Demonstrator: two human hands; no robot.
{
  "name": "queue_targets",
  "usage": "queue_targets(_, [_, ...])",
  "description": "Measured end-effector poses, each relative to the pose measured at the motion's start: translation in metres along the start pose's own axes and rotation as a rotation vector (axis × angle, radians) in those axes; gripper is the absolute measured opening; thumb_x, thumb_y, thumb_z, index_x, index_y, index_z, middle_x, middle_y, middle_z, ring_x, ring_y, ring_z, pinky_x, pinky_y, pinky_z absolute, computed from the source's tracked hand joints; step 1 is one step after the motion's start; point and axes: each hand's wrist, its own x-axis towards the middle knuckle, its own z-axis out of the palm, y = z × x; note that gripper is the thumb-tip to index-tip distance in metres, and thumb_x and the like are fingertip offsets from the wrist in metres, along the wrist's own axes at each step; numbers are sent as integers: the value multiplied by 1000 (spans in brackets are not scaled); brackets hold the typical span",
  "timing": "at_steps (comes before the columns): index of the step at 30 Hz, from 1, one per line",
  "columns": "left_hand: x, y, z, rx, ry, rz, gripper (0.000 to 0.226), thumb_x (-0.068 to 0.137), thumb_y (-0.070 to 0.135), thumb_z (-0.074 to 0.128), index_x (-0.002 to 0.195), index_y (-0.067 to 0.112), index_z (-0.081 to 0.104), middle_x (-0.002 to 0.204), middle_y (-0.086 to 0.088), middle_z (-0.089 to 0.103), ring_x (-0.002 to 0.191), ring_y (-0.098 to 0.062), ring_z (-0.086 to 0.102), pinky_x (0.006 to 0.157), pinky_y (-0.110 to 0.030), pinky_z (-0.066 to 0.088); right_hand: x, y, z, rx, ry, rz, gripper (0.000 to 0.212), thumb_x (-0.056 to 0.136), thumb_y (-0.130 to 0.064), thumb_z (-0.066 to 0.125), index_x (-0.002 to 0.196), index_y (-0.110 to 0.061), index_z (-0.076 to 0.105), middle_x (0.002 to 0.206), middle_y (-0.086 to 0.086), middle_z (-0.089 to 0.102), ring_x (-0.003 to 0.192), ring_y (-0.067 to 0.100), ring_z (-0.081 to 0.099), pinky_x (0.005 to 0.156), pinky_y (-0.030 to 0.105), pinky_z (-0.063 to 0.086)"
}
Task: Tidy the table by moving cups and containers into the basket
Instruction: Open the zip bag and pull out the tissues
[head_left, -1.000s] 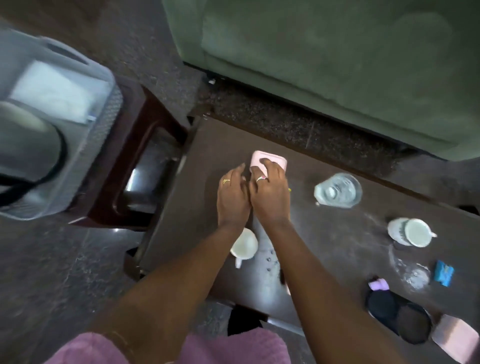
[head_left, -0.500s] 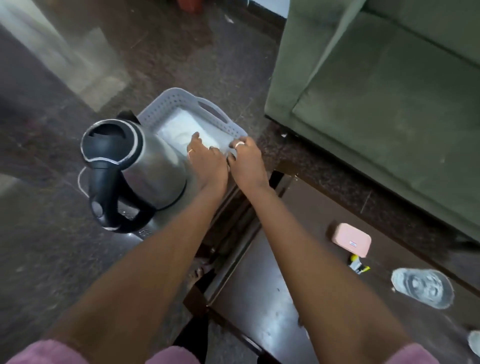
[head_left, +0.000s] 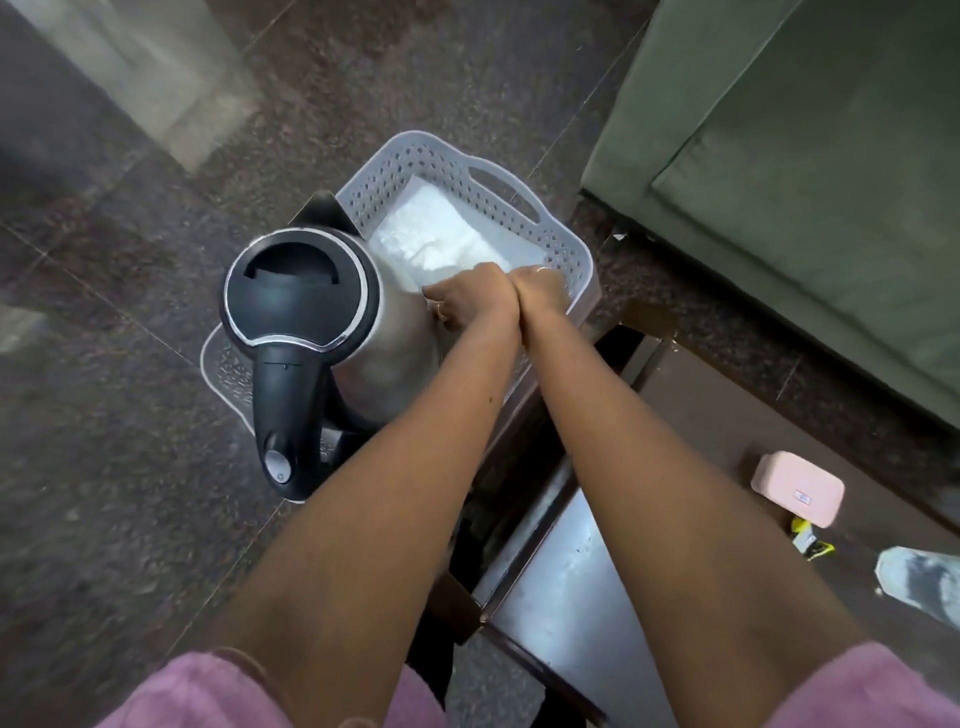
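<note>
Both hands (head_left: 511, 304) now lower inside grey basket (head_left: 563, 241), its long axis running away leftward, fingers' grip unclear

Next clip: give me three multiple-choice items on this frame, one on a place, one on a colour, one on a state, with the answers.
1. Where does the steel electric kettle with the black lid stand?
A. on the dark table
B. in the grey perforated plastic basket
C. on the green sofa

2. What colour is the small rounded box on the dark wooden table?
A. pink
B. blue
C. yellow

3. How do the two hands stand?
A. far apart on the table
B. one raised, one down
C. side by side, reaching into the basket

Answers: 1 B, the kettle sits within the basket's near end. 2 A, the box is pale pink. 3 C, the left hand and right hand touch each other inside the basket rim; what they hold, if anything, is hidden.
</note>
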Motion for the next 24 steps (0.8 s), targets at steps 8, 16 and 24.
queue_targets(8, [-14, -16, -4, -247, -17, 40, 46, 83, 22, 52, 123, 3, 41, 123, -19, 56, 109, -34, 57, 96, -44, 48, -8, 10, -8, 232, -6, -256, 22, 78, 3, 59, 76, -19, 54, 76, 9, 63, 72, 22, 63, 70, 34, 55])
queue_targets(16, [-79, -31, -1, -777, -143, 310, 29, 97, 29, 41, 119, 13, 50, 107, -8, 63, 96, -21, 63, 86, -34, 50, -49, 13, -83, 840, 45, -356, 25, 74, 12, 56, 71, -12, 60, 66, 3, 56, 57, 11, 55, 54, 22, 45])
queue_targets(24, [-148, -88, 54, -501, -340, 406, 25, 91, 16, 56, 115, 10, 53, 98, -5, 61, 86, -16, 60, 79, -35, 51, -64, 92, -186, 1219, -62, 107, 18, 88, 9, 45, 75, 3, 55, 72, 14, 58, 39, 13, 60, 41, 16, 50])
